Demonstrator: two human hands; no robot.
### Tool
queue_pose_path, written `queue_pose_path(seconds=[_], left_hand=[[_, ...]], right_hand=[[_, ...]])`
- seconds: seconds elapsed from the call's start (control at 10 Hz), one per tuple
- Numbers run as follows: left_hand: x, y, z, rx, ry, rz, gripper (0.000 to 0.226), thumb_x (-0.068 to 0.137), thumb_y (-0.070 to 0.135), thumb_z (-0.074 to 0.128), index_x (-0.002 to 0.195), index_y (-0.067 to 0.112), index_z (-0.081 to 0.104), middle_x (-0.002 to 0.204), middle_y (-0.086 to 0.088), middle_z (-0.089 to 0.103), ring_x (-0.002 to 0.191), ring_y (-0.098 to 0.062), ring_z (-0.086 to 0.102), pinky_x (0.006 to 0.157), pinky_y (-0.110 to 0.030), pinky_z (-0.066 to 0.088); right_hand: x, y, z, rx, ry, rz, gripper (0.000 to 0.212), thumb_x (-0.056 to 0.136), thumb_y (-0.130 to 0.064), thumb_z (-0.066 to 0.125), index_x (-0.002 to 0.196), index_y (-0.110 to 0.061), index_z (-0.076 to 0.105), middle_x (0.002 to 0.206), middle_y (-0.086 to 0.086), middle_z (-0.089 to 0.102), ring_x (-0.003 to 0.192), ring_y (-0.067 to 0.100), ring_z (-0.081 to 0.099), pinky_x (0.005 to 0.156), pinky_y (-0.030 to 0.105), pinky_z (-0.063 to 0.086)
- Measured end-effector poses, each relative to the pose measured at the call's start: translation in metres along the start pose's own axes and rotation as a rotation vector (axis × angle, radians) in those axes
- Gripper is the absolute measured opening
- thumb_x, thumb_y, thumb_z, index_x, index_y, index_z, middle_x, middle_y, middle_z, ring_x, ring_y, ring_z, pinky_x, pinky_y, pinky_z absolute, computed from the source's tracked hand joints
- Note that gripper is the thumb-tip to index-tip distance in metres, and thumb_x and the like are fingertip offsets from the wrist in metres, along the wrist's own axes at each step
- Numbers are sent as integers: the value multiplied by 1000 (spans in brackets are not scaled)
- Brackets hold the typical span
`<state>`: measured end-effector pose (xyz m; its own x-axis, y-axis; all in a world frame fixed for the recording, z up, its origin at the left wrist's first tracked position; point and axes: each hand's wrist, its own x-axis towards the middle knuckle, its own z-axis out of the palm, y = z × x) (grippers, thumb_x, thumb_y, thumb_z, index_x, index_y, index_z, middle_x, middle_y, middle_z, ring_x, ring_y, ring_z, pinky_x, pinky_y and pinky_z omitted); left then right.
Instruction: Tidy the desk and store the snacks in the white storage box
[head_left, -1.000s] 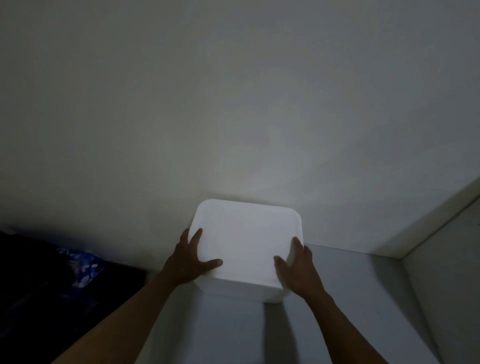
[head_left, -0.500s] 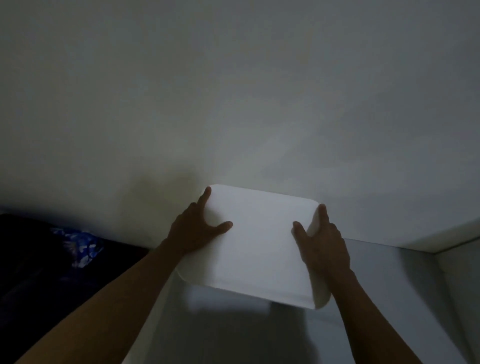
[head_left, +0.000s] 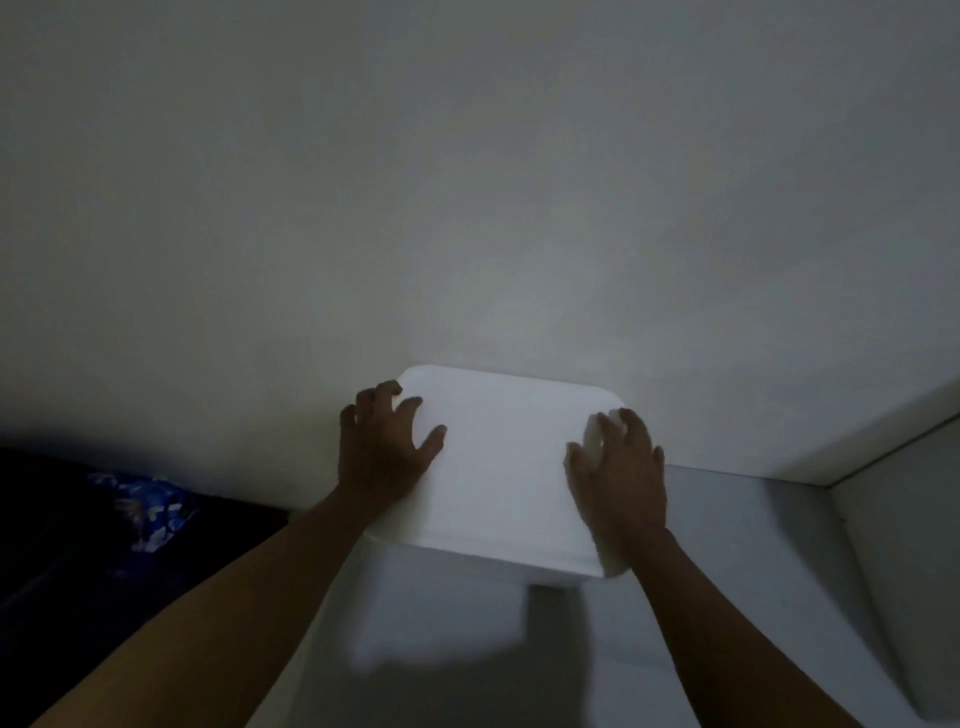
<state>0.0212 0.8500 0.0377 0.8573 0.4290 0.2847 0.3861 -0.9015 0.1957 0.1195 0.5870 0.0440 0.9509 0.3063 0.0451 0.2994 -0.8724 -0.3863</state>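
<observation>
Both hands grip the box (head_left: 509, 467) from opposite sides. The left hand (head_left: 384, 452) curls its fingers round the left side near the far corner, with the thumb laid across the broad white face. The right hand (head_left: 623, 478) mirrors this on the right side, fingers hooked over the edge and thumb on the face. A two-sided hold of this kind suits a bulky, smooth item with no handle in view; it appears meant to steady the box while it is carried or set in place.

The box is above the white counter (head_left: 753, 545), its far edge close against the wall (head_left: 467, 208). A shadow lies on the counter under its near edge, so that edge looks raised, though whether any part of it rests on the counter cannot be told. The visible face is closed and plain; no snacks can be seen.

Clearances: the wall blocks any travel away from the person. A white side panel (head_left: 909, 545) closes the right end of the counter, well apart from the right hand. To the left the counter ends close beside the left forearm, and beyond lies a dark area holding a blue patterned item (head_left: 145, 504), too dim to identify. Open room lies toward the person and rightward along the counter. The light is poor and fine detail is unreliable.
</observation>
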Motion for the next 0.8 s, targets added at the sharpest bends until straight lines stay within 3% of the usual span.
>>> queue_pose_path(seconds=[0.1,0.2,0.4,0.5,0.6,0.7,0.8], left_hand=[[-36,22,4,30,-73,108,79,79,74,48,130,14,60,137,-18,55,127,-40,49,102,-55,36],[-58,36,6,77,-208,36,104,75,89,31,151,18,35,159,-17,28,148,-41,19,115,-64,17],[-56,39,9,137,-222,42,109,73,92,24,154,19,28,161,-16,23,149,-41,15,116,-65,15],[-59,39,10,130,-297,16,110,72,93,19,156,22,17,164,-14,12,151,-38,5,118,-63,7],[-53,40,-2,100,-415,-14,114,67,96,11,157,27,1,165,-8,-8,151,-33,-12,118,-58,-8],[-56,36,-12,-7,-367,-48,113,67,94,9,156,26,18,166,-4,7,152,-28,-3,121,-57,-2],[-110,39,-15,-209,-79,57,91,80,84,28,144,23,45,161,2,27,151,-22,17,119,-56,17]], right_hand=[[-39,-6,15,-135,-88,-81,65,97,-54,34,147,-12,37,159,17,26,150,36,15,119,58,13],[-61,-10,21,-173,-44,-113,72,96,-57,27,149,-9,36,158,21,28,149,39,18,121,57,13],[-57,-12,22,-130,-19,-108,70,98,-58,26,150,-11,32,160,18,25,151,35,13,122,52,5],[-59,-9,21,-99,-58,-105,69,99,-56,24,151,-12,30,161,17,23,152,35,9,122,50,0],[-62,-6,14,14,-45,-154,64,98,-54,27,144,-12,43,154,12,37,149,31,22,123,47,2],[-75,2,13,231,1,-196,63,97,-58,31,136,-16,54,142,2,52,142,18,36,122,43,22],[-125,18,12,444,158,-255,55,97,-60,38,125,-22,66,134,-9,59,130,13,52,114,24,35]])
